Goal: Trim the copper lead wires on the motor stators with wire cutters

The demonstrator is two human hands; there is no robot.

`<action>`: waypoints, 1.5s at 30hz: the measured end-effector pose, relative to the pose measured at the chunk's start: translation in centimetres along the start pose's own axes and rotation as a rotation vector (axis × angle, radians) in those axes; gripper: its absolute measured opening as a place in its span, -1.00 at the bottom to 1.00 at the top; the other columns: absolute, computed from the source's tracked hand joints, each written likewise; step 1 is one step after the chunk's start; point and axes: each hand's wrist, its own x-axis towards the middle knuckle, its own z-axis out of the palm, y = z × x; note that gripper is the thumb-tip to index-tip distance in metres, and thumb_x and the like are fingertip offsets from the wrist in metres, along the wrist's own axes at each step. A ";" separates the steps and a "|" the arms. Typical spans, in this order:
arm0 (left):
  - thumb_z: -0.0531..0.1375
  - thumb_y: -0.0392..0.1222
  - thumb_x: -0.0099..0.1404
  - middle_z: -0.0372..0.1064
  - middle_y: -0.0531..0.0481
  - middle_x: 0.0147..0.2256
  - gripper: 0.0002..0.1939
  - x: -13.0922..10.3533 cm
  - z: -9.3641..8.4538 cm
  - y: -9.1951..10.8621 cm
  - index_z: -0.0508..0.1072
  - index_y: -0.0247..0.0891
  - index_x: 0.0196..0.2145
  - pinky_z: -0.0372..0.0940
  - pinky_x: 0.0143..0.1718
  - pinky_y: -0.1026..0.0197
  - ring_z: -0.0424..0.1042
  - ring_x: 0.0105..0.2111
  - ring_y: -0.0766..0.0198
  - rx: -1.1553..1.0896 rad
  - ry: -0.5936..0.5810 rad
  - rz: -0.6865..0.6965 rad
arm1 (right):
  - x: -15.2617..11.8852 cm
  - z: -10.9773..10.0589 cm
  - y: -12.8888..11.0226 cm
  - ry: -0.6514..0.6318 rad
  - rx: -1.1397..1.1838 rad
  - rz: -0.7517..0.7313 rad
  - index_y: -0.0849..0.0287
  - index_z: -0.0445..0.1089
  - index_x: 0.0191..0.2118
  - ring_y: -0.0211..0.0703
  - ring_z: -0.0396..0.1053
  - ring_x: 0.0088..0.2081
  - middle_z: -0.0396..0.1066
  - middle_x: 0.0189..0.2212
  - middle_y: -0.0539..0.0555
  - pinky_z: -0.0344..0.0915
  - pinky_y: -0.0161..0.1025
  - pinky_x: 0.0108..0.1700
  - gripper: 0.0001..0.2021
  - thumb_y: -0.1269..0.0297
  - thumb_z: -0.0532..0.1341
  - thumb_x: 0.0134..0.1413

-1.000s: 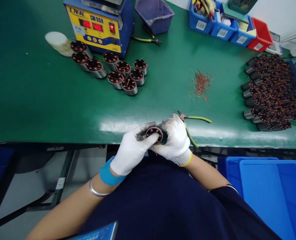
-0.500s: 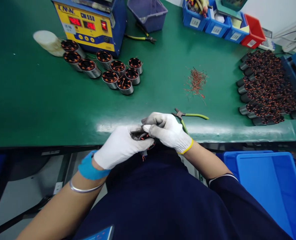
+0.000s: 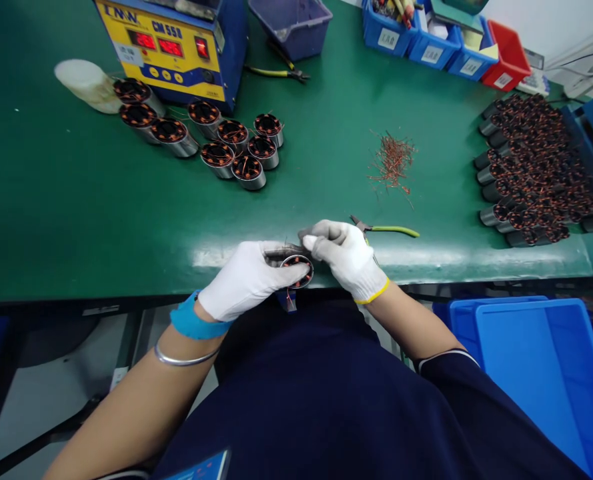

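Observation:
A motor stator (image 3: 305, 281), a metal ring with copper windings inside, is held at the table's front edge by my left hand (image 3: 241, 277). The thumb of that gloved hand lies across the stator's open face, and the fingers wrap behind it. Just to the upper right, my right hand (image 3: 346, 259), also gloved, has thumb and forefinger pinched together close to the rim. Whatever is between those fingertips is too small to make out. Green-handled cutting pliers (image 3: 391, 231) lie right behind my right hand, partly hidden by it.
Several stators (image 3: 249, 170) stand at the left before a yellow-and-blue CM 550 unit (image 3: 176, 57). Copper wire scraps (image 3: 393, 160) lie mid-table. Many more stators (image 3: 541, 173) crowd the right. Bins (image 3: 433, 55) and a second pair of pliers (image 3: 276, 72) sit farther back.
My right hand has drawn slightly back from the stator, still pinched. The stator's face has turned up and shows more, with my left thumb still across it.

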 end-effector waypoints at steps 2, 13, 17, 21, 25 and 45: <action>0.44 0.01 0.03 0.57 -0.11 -0.34 -0.63 -0.1 0.1 -0.1 0.63 -0.31 -0.28 0.43 -0.35 0.24 0.51 -0.40 0.19 0.033 0.018 -0.035 | 1.0 -0.4 0.4 0.152 0.167 -0.054 0.13 0.35 -0.34 -0.22 0.41 -0.33 0.42 -0.41 0.02 0.42 -0.19 -0.22 -0.67 -0.05 0.29 -0.03; 0.30 0.04 0.12 0.51 -0.12 -0.11 -0.65 2.5 0.9 -0.4 0.65 -0.26 -0.23 0.34 0.08 0.02 0.47 -0.07 0.04 0.483 0.376 0.231 | -3.1 -4.0 -0.6 -0.110 -1.212 -0.391 0.28 0.46 0.05 0.22 0.28 0.10 0.41 0.00 0.25 0.04 0.18 0.34 -0.19 -0.23 0.41 -0.27; 0.31 0.04 0.12 0.49 -0.07 -0.24 -0.70 3.0 0.0 0.3 0.67 -0.21 -0.30 0.39 -0.09 0.12 0.49 -0.21 0.13 0.471 0.333 0.197 | -1.8 -1.5 0.8 -0.031 -1.251 -0.390 0.20 0.46 0.00 0.17 0.29 0.06 0.43 -0.05 0.18 -0.06 0.15 0.37 -0.24 -0.31 0.36 -0.22; 0.33 -0.13 0.08 0.47 -0.02 -0.45 -0.84 3.4 0.4 0.4 0.59 -0.30 -0.46 0.37 -0.31 0.23 0.45 -0.41 0.26 0.157 0.359 0.121 | -0.8 -0.4 0.9 0.019 -1.256 -0.392 0.20 0.48 -0.09 0.12 0.32 0.00 0.46 -0.14 0.15 -0.10 0.09 0.39 -0.35 -0.32 0.25 -0.04; 0.37 -0.14 0.07 0.39 0.06 -0.49 -0.82 4.0 1.7 -0.3 0.51 -0.29 -0.43 0.39 -0.39 0.27 0.42 -0.47 0.34 -0.465 0.692 0.206 | -0.7 -0.1 1.3 0.051 -1.292 -0.382 0.23 0.48 -0.16 0.12 0.34 -0.06 0.45 -0.22 0.16 -0.03 0.09 0.36 -0.32 -0.38 0.21 -0.05; 0.32 -0.15 0.17 0.54 -0.27 -0.06 -0.10 2.4 1.5 -1.1 0.10 -0.37 0.40 0.40 0.14 -0.06 0.53 0.01 0.02 0.022 0.363 0.221 | -5.7 -13.7 -2.7 -0.151 -1.596 -0.068 0.37 0.13 0.36 0.41 0.06 0.31 0.09 0.32 0.44 0.17 0.21 0.28 0.11 -0.27 0.36 -0.23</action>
